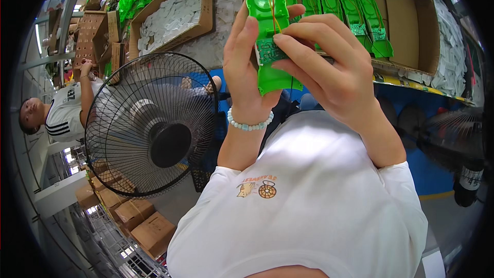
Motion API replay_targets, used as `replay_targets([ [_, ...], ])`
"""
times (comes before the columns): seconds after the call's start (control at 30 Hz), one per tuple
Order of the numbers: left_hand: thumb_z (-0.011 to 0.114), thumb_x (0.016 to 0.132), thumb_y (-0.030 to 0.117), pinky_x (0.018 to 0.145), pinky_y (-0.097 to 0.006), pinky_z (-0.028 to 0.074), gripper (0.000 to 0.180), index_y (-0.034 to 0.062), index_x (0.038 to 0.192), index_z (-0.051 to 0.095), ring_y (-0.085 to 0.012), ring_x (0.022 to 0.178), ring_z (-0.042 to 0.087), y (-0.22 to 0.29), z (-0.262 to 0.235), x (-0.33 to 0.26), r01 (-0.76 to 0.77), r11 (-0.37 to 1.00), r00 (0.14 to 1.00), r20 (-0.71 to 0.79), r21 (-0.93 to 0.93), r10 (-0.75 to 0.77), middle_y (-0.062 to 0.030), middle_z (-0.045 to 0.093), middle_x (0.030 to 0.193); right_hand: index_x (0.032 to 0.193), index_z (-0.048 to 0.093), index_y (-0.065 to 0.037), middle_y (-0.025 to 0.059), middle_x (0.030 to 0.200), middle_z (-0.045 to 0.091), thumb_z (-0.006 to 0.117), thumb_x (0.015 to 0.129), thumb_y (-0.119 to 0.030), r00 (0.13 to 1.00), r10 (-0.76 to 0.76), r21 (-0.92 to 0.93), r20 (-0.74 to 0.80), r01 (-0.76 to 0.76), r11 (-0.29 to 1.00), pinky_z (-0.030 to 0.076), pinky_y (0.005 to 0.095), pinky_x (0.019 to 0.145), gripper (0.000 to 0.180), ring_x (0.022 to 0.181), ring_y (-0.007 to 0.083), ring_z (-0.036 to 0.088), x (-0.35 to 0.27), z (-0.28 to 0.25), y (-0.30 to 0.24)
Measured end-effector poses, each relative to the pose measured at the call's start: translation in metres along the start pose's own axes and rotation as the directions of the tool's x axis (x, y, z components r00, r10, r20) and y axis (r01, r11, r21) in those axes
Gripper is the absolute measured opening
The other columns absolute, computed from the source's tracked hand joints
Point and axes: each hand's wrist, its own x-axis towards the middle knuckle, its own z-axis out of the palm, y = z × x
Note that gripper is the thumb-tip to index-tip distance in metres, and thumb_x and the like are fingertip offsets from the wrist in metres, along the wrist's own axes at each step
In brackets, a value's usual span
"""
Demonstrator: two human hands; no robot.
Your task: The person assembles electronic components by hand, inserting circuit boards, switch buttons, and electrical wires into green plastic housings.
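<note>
My left hand (241,67), with a pale bead bracelet at its wrist, is closed round a long green plastic housing (263,1) at the top middle. Inside the housing's lower half lies a small green circuit board (269,51). Red and yellow wires run from the board up along the housing, and a dark wire hangs near its lower end. The fingers of my right hand (329,62) are bent over the board, fingertips pressed at its right edge and by the wires. Whether they pinch a wire or the board's edge is hidden.
A cardboard tray (411,31) behind my right hand holds several green housings with boards and wires. Another box (170,18) at the left holds flat whitish pieces. A large black fan (154,128) stands at my left, near a person (67,108). Cartons (149,226) lie lower left.
</note>
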Motion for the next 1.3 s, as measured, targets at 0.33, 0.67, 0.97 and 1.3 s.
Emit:
replay_targets([
  [0.33,0.038,0.101,0.028,0.073,-0.036,0.056,0.041,0.0002,0.131,0.043,-0.0257,0.083,0.066,-0.002,0.005,-0.008,0.051,0.989,0.998,0.035,-0.141,-0.046,-0.0228,0.061,0.110,0.086,0.064,-0.002,0.0064,0.082,0.055,0.076,0.057,-0.012,1.000,-0.007,0.040,-0.011,0.007,0.999,0.058,0.0352,0.078,0.033,0.074,0.0238,0.059,-0.003,-0.002,-0.003],
  [0.67,0.036,0.102,0.025,0.075,-0.035,0.055,0.041,0.0014,0.135,0.039,-0.0237,0.084,0.065,-0.008,0.010,-0.009,-0.022,0.998,1.000,0.004,-0.053,0.022,-0.0207,0.060,0.111,0.085,0.064,-0.002,0.0068,0.082,0.055,0.076,0.057,-0.010,0.999,-0.026,0.068,-0.037,0.029,0.997,0.057,0.0375,0.083,0.032,0.068,0.0222,0.055,-0.003,-0.003,0.001],
  [0.97,0.045,0.101,0.028,0.089,-0.037,0.051,0.050,0.0068,0.142,0.027,-0.0235,0.107,0.058,-0.012,0.017,-0.003,-0.357,0.930,0.932,0.105,0.089,0.347,-0.0190,0.048,0.128,0.115,0.063,0.003,0.0172,0.117,0.061,0.081,0.068,-0.013,0.969,0.248,0.187,-0.004,-0.243,0.952,0.054,0.0364,0.087,0.053,0.103,0.0301,0.062,0.002,-0.018,-0.012],
  [1.3,0.088,0.064,0.007,0.089,-0.039,0.053,0.103,0.0063,0.145,0.024,-0.0321,0.107,0.061,0.000,-0.010,0.003,-0.596,0.785,0.752,0.462,0.170,0.470,-0.0308,0.055,0.121,0.112,0.065,0.007,0.0189,0.110,0.061,0.083,0.064,-0.007,0.975,0.215,0.248,0.060,-0.223,0.943,0.054,0.0337,0.082,0.053,0.097,0.0281,0.064,0.006,-0.042,-0.018],
])
